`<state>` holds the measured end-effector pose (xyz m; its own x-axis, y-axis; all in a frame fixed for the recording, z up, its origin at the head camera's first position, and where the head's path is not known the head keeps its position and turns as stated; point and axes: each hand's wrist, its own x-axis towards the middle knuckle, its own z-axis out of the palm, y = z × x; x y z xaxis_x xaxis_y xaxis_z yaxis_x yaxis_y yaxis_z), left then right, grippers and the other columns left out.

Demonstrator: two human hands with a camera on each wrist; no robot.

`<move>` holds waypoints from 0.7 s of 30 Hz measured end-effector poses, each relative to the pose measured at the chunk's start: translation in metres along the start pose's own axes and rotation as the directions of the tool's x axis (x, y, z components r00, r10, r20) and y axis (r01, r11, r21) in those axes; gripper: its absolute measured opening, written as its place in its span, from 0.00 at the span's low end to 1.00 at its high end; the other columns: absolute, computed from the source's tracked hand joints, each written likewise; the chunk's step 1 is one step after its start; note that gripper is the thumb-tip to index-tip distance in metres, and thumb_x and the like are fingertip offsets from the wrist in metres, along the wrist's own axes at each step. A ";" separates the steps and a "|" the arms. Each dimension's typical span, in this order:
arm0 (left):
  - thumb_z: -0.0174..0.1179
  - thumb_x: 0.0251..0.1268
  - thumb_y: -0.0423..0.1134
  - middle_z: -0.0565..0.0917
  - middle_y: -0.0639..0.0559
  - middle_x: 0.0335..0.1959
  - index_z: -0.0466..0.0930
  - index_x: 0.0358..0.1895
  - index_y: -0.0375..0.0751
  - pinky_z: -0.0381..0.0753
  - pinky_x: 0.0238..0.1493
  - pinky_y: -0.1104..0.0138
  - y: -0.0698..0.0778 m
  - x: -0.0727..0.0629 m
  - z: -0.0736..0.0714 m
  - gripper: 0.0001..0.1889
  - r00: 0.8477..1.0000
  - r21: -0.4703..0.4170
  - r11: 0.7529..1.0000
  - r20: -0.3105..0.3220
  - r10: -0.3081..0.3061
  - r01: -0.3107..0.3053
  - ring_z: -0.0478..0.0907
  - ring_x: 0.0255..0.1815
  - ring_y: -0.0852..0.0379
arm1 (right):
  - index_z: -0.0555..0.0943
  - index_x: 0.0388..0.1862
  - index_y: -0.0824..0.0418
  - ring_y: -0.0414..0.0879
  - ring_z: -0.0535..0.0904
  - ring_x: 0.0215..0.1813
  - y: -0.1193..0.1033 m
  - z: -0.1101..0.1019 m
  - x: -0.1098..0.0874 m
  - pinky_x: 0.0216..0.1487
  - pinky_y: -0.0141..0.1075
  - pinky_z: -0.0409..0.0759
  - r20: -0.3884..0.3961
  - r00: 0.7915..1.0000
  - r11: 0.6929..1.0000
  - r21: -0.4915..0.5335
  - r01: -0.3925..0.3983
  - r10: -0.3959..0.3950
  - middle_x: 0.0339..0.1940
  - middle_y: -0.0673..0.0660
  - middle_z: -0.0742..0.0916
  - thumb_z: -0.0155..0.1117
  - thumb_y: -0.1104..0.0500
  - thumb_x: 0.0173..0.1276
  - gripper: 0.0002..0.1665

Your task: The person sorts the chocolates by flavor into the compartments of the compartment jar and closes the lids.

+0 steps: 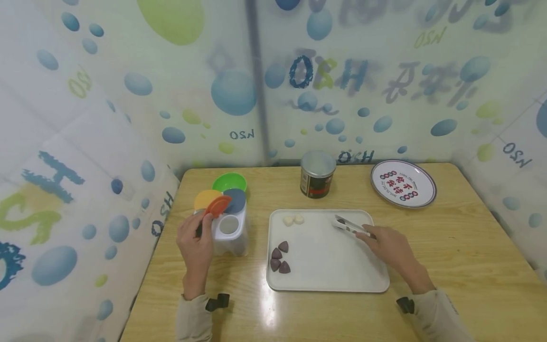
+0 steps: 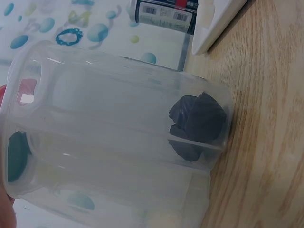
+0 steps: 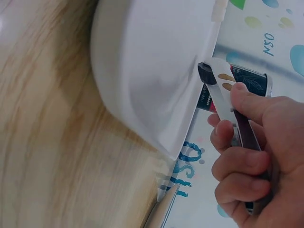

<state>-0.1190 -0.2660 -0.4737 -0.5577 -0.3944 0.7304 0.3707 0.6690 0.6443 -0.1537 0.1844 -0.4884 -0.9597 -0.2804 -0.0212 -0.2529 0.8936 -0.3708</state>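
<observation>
My left hand (image 1: 194,240) holds an orange lid (image 1: 218,206) tilted up over a clear container (image 2: 114,99) with a white top. One round opening (image 1: 229,224) in that top is uncovered. Dark pieces (image 2: 202,118) lie at the container's bottom. My right hand (image 1: 393,247) grips metal tongs (image 1: 348,227) above the white tray (image 1: 333,275), and a dark piece (image 3: 206,73) is between their tips. On the tray's left side are several dark triangular pieces (image 1: 276,253) and two cream-coloured pieces (image 1: 298,219).
Yellow (image 1: 206,198) and blue (image 1: 236,199) lids cover other parts of the container. Behind it is a green bowl (image 1: 231,181). A tin (image 1: 317,174) stands behind the tray, and a printed plate (image 1: 403,184) lies at the back right. Walls border the wooden table (image 1: 461,228).
</observation>
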 end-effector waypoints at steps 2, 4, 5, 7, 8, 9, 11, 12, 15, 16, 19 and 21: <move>0.67 0.61 0.27 0.88 0.36 0.38 0.87 0.40 0.29 0.67 0.57 0.72 0.000 0.000 0.000 0.06 1.000 -0.002 1.000 -0.003 -0.002 0.002 0.83 0.45 0.40 | 0.82 0.58 0.67 0.42 0.70 0.27 0.000 -0.001 -0.001 0.26 0.35 0.66 -0.021 1.000 1.000 0.003 0.014 -0.014 0.29 0.53 0.84 0.63 0.47 0.72 0.27; 0.67 0.61 0.27 0.88 0.36 0.39 0.87 0.40 0.29 0.67 0.57 0.72 0.001 0.000 0.000 0.06 1.000 0.000 1.000 -0.001 -0.007 0.007 0.83 0.45 0.39 | 0.82 0.58 0.67 0.41 0.70 0.26 0.000 -0.002 -0.001 0.26 0.34 0.66 -0.040 0.999 1.000 0.003 0.031 -0.031 0.28 0.52 0.84 0.63 0.47 0.71 0.27; 0.67 0.61 0.27 0.88 0.36 0.39 0.87 0.40 0.29 0.67 0.57 0.71 0.001 0.000 0.000 0.06 1.000 -0.003 1.000 -0.001 -0.010 0.010 0.83 0.45 0.39 | 0.82 0.58 0.67 0.41 0.70 0.26 -0.001 -0.002 -0.001 0.26 0.33 0.65 -0.045 0.998 0.999 0.005 0.038 -0.038 0.27 0.51 0.83 0.63 0.47 0.71 0.27; 0.67 0.61 0.26 0.88 0.36 0.39 0.87 0.40 0.29 0.66 0.57 0.71 0.001 0.000 0.000 0.06 1.000 -0.004 1.000 0.005 -0.018 0.018 0.82 0.45 0.39 | 0.82 0.58 0.66 0.41 0.69 0.26 -0.004 -0.005 0.000 0.26 0.33 0.65 -0.052 0.997 0.999 0.005 0.053 -0.053 0.27 0.50 0.83 0.63 0.46 0.71 0.28; 0.67 0.61 0.26 0.88 0.36 0.39 0.87 0.40 0.29 0.66 0.57 0.71 0.001 -0.001 0.000 0.06 1.000 -0.005 1.000 0.006 -0.021 0.021 0.82 0.45 0.39 | 0.82 0.59 0.66 0.40 0.69 0.26 -0.007 -0.006 0.001 0.26 0.32 0.65 -0.052 0.997 0.998 0.009 0.058 -0.058 0.27 0.50 0.83 0.63 0.46 0.71 0.28; 0.67 0.60 0.26 0.88 0.36 0.39 0.87 0.40 0.29 0.66 0.57 0.71 0.001 -0.001 0.000 0.06 1.000 -0.005 1.000 0.008 -0.021 0.021 0.82 0.45 0.39 | 0.82 0.59 0.65 0.41 0.69 0.26 -0.010 -0.007 0.001 0.26 0.32 0.65 -0.050 0.997 0.998 0.012 0.062 -0.061 0.27 0.50 0.83 0.63 0.46 0.71 0.28; 0.67 0.60 0.26 0.88 0.36 0.39 0.87 0.40 0.29 0.66 0.57 0.71 0.001 -0.001 0.000 0.06 1.000 -0.009 1.000 0.005 -0.024 0.024 0.82 0.45 0.38 | 0.82 0.59 0.65 0.41 0.70 0.27 -0.017 -0.011 0.003 0.26 0.32 0.65 -0.046 0.997 0.997 0.020 0.069 -0.068 0.30 0.52 0.85 0.63 0.46 0.71 0.28; 0.67 0.60 0.26 0.88 0.36 0.39 0.87 0.40 0.29 0.66 0.57 0.71 0.000 -0.001 0.000 0.06 1.000 -0.009 1.000 0.004 -0.024 0.024 0.82 0.45 0.38 | 0.82 0.60 0.64 0.41 0.70 0.28 -0.022 -0.013 0.003 0.27 0.32 0.65 -0.048 0.996 0.997 0.019 0.076 -0.075 0.32 0.53 0.86 0.63 0.45 0.72 0.28; 0.67 0.60 0.26 0.88 0.35 0.38 0.87 0.40 0.29 0.66 0.57 0.71 0.000 -0.001 0.000 0.06 1.000 -0.009 1.000 0.004 -0.019 0.019 0.82 0.45 0.39 | 0.81 0.61 0.63 0.41 0.71 0.29 -0.037 -0.019 0.006 0.27 0.33 0.66 -0.059 0.994 0.995 0.026 0.099 -0.097 0.34 0.54 0.87 0.61 0.44 0.72 0.29; 0.67 0.60 0.26 0.88 0.36 0.38 0.87 0.40 0.29 0.66 0.56 0.71 0.000 -0.001 0.000 0.06 1.000 -0.010 1.000 0.001 -0.017 0.017 0.82 0.44 0.39 | 0.81 0.61 0.62 0.41 0.71 0.28 -0.043 -0.020 0.007 0.27 0.33 0.66 -0.067 0.992 0.993 0.032 0.111 -0.109 0.33 0.53 0.86 0.61 0.43 0.72 0.28; 0.67 0.60 0.26 0.88 0.35 0.38 0.87 0.40 0.29 0.66 0.56 0.71 0.000 -0.001 0.000 0.06 1.000 -0.011 1.000 -0.001 -0.011 0.011 0.82 0.44 0.39 | 0.83 0.59 0.59 0.39 0.69 0.26 -0.061 -0.026 0.011 0.25 0.32 0.65 -0.109 0.980 0.983 0.055 0.174 -0.167 0.26 0.49 0.83 0.63 0.44 0.71 0.26; 0.67 0.59 0.25 0.88 0.35 0.38 0.87 0.39 0.29 0.66 0.56 0.72 0.000 0.000 0.000 0.06 1.000 -0.013 1.000 -0.007 -0.006 0.006 0.82 0.44 0.39 | 0.85 0.57 0.58 0.37 0.68 0.24 -0.075 -0.029 0.015 0.24 0.30 0.65 -0.143 0.966 0.971 0.067 0.227 -0.216 0.25 0.47 0.82 0.64 0.45 0.70 0.23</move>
<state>-0.1192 -0.2658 -0.4740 -0.5546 -0.4025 0.7283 0.3776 0.6582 0.6513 -0.1527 0.1230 -0.4338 -0.8897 -0.4138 0.1927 -0.4557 0.7807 -0.4275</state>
